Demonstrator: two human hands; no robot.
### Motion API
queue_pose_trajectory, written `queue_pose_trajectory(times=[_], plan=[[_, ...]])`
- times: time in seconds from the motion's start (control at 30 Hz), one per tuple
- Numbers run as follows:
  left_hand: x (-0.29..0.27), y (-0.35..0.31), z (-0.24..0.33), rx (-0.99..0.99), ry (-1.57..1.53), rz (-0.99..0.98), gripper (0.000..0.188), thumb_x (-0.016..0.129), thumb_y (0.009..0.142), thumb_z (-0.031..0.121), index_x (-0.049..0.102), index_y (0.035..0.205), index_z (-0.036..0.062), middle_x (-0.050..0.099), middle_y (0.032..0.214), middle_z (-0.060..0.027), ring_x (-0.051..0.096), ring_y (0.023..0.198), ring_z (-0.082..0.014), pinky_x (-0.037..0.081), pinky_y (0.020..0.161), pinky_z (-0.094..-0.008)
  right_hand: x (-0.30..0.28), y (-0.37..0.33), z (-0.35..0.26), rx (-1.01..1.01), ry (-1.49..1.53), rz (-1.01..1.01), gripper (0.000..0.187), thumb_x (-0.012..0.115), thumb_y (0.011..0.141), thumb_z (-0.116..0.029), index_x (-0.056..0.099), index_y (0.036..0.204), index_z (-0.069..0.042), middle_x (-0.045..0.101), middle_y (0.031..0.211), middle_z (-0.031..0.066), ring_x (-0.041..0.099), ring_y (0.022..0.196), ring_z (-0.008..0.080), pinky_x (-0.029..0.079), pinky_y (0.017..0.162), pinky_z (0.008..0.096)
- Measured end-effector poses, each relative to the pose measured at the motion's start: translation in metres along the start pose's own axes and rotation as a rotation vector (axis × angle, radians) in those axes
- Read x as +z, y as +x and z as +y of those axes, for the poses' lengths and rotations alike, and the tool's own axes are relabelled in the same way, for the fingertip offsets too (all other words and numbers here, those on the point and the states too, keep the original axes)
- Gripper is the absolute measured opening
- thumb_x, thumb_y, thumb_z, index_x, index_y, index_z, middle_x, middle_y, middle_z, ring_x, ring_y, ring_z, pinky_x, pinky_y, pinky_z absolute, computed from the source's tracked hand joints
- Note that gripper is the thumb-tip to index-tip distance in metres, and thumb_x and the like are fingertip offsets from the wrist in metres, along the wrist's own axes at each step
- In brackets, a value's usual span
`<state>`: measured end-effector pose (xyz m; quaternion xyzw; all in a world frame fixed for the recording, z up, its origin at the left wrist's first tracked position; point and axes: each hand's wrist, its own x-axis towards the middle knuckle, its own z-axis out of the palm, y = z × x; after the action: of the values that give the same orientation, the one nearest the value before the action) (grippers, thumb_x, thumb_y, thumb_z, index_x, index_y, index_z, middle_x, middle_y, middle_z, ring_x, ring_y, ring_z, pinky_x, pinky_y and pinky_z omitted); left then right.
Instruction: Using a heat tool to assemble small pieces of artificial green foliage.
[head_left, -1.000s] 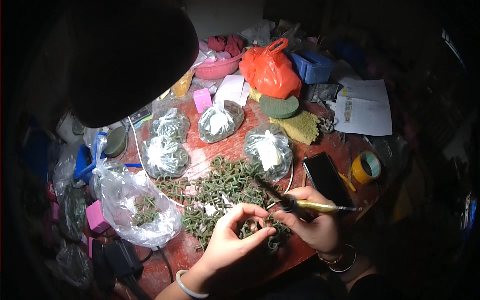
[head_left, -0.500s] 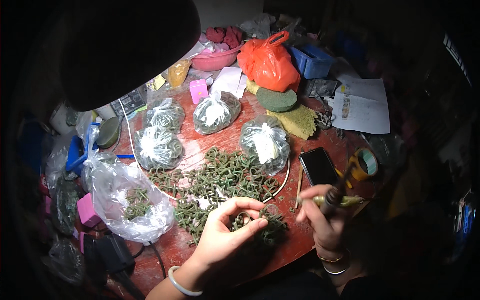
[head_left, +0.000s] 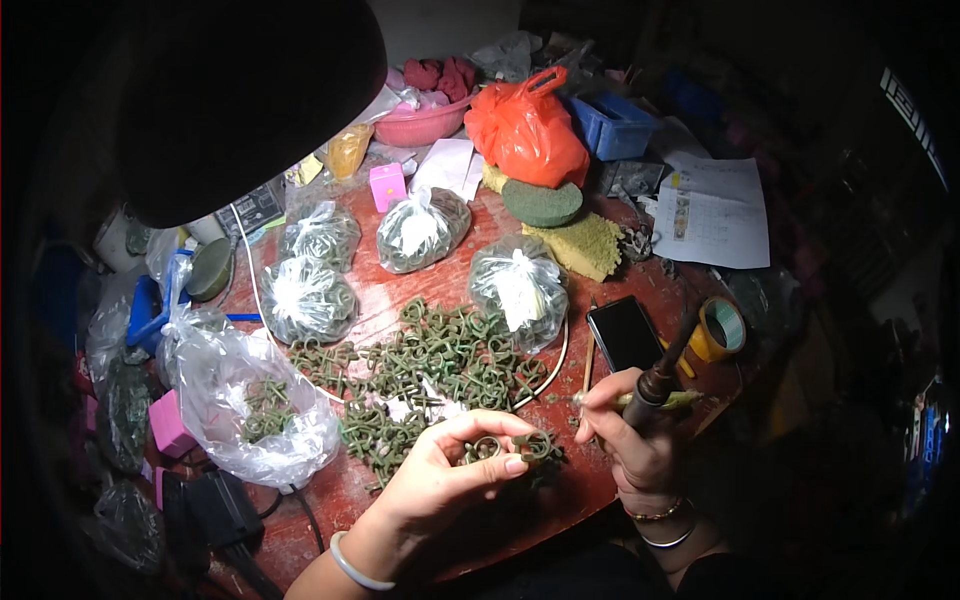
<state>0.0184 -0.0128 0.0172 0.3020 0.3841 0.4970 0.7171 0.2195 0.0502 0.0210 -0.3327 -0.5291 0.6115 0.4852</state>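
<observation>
Left hand: the left hand point(head_left: 450, 475) curls nearly closed, thumb and fingertips pinching a small green ring point(head_left: 487, 447) just above the table point(head_left: 560, 500), at the near edge of the pile.
Right hand: the right hand point(head_left: 630, 440) is wrapped in a fist around a soldering iron point(head_left: 665, 365), whose dark handle rises toward 1 o'clock; its working tip cannot be made out.
Doing it well: in judgement, the ring wants a firm pinch by its rim, with the fingertips kept off the spot the iron will meet, and the two hands brought together low over bare wood.
Pile: a heap of green rings point(head_left: 430, 365) lies at 11 o'clock from the left hand, touching it on the near side.
Phone: a dark phone point(head_left: 625, 335) lies flat at 12 o'clock from the right hand, just beside the iron.
Tape: a yellow tape roll point(head_left: 722, 330) sits at 2 o'clock, near the table rim.
Bags: four knotted clear bags point(head_left: 518, 285) stand beyond the pile; a large open bag point(head_left: 250, 400) slumps at 9 o'clock.
Edges: the table's rim curves just below both wrists, so little room lies toward 6 o'clock.
Open room: the only bare wood is the small patch between the two hands and a strip at 7 o'clock.
</observation>
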Motion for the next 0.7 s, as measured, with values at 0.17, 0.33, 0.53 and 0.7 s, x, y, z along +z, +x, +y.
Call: queue_pose_trajectory(times=[0.17, 0.33, 0.53, 0.7], plan=[[-0.003, -0.001, 0.001, -0.011, -0.066, 0.001, 0.029, 0.072, 0.080, 0.004, 0.063, 0.108, 0.0047, 0.064, 0.093, -0.0015, 0.054, 0.067, -0.0069, 0.042, 0.056, -0.0192, -0.010, -0.004, 0.009, -0.021, 0.387, -0.357, 0.010, 0.061, 0.087, 0.003, 0.060, 0.097, 0.002, 0.063, 0.086, 0.0102, 0.064, 0.072, 0.0154, 0.052, 0.066, 0.0264], [0.003, 0.000, 0.004, 0.040, 0.106, -0.027, 0.030, 0.071, 0.082, 0.005, 0.064, 0.111, 0.0037, 0.061, 0.090, 0.0012, 0.055, 0.079, -0.0062, 0.045, 0.069, -0.0203, 0.004, 0.005, 0.001, -0.019, -0.163, 0.034, 0.012, 0.064, 0.087, -0.001, 0.061, 0.098, 0.002, 0.064, 0.086, 0.0065, 0.065, 0.072, 0.0132, 0.052, 0.067, 0.0245], [0.001, 0.005, -0.009, 0.344, 0.485, 0.074, 0.028, 0.070, 0.082, 0.004, 0.064, 0.110, 0.0020, 0.062, 0.090, 0.0005, 0.055, 0.085, -0.0069, 0.044, 0.081, -0.0231, 0.012, 0.002, 0.000, -0.035, -0.248, -0.130, 0.021, 0.070, 0.084, -0.003, 0.061, 0.103, 0.000, 0.066, 0.096, 0.0044, 0.061, 0.086, 0.0081, 0.049, 0.076, 0.0219], [0.001, 0.003, -0.001, 0.242, 0.292, 0.043, 0.037, 0.072, 0.082, 0.004, 0.061, 0.117, 0.0016, 0.062, 0.090, 0.0006, 0.055, 0.084, -0.0063, 0.043, 0.080, -0.0225, 0.013, 0.002, 0.013, 0.022, -0.168, -0.063, 0.022, 0.069, 0.084, -0.001, 0.061, 0.104, 0.000, 0.067, 0.097, 0.0041, 0.061, 0.090, 0.0085, 0.047, 0.081, 0.0222]])
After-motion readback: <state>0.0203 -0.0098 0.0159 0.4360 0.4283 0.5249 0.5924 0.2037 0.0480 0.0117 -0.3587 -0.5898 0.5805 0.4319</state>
